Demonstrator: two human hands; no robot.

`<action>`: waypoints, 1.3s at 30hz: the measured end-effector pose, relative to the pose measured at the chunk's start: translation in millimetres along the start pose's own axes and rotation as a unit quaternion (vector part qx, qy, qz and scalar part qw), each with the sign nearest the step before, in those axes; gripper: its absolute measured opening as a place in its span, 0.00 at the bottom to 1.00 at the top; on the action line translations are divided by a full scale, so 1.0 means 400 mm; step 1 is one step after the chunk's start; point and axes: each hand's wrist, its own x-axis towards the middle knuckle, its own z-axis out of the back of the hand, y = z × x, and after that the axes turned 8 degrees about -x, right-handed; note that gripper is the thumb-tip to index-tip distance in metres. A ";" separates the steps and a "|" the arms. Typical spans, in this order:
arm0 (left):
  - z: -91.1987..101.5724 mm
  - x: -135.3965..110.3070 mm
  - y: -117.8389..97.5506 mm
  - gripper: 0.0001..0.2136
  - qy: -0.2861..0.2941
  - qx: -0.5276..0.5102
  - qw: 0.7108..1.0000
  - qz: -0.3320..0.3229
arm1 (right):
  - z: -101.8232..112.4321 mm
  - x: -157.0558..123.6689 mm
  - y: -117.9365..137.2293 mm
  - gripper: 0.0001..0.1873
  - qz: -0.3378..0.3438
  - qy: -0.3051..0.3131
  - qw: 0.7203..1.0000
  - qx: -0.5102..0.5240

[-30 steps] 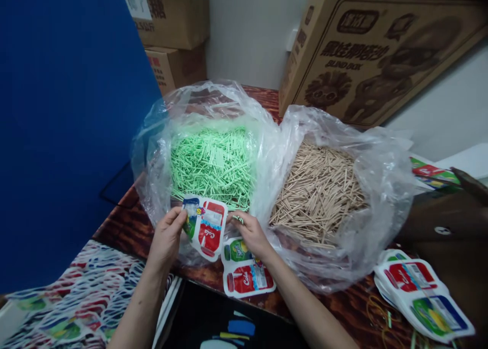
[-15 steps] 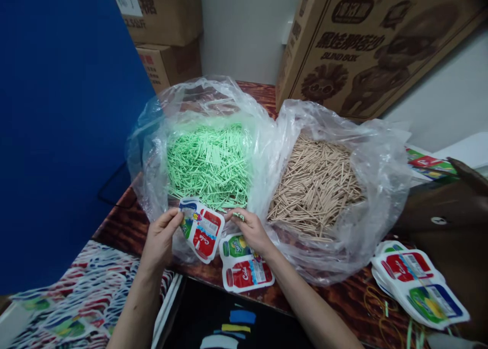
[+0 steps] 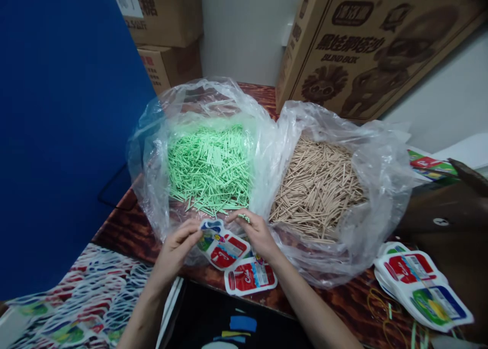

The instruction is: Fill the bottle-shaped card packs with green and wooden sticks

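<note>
My left hand (image 3: 176,249) pinches the edge of a small printed pouch (image 3: 224,247) with red, blue and green drink pictures, held tilted just above the table. My right hand (image 3: 257,233) is closed on a few short green sticks (image 3: 244,217) at its fingertips and sits right next to the pouch. A second printed pouch (image 3: 249,278) lies flat on the wooden table (image 3: 125,222) beneath both hands. Directly behind the hands stands a clear bag of green sticks (image 3: 209,166).
A clear bag of plain wooden sticks (image 3: 318,188) sits on the right. More printed pouches are stacked at the right (image 3: 419,288) and spread at the lower left (image 3: 80,308). Cardboard boxes (image 3: 366,38) stand behind, a blue panel (image 3: 57,125) on the left. Rubber bands (image 3: 377,308) lie loose.
My left hand lowered and tilted the pouch toward the right hand, so it now overlaps the pouch lying on the table. My right hand kept the green sticks and shifted little.
</note>
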 end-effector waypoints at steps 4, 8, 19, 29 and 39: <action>-0.060 -0.003 0.000 0.08 0.035 0.008 0.999 0.024 | 0.052 -0.008 0.062 0.09 -0.053 -0.106 0.975 0.189; -0.128 0.004 0.012 0.11 0.070 -0.005 0.996 0.047 | 0.102 -0.006 0.117 0.03 -0.112 -0.125 0.875 0.454; -0.241 -0.007 0.038 0.07 0.027 -0.095 0.994 0.055 | 0.103 -0.075 0.105 0.08 -0.171 -0.022 0.911 0.376; -0.290 0.014 0.067 0.10 -0.043 -0.161 0.984 0.056 | 0.149 -0.152 0.131 0.19 -0.031 -0.076 0.984 -0.156; -0.213 0.017 0.018 0.15 0.208 -0.045 0.965 0.154 | 0.105 -0.193 0.136 0.13 0.137 -0.070 0.934 -0.323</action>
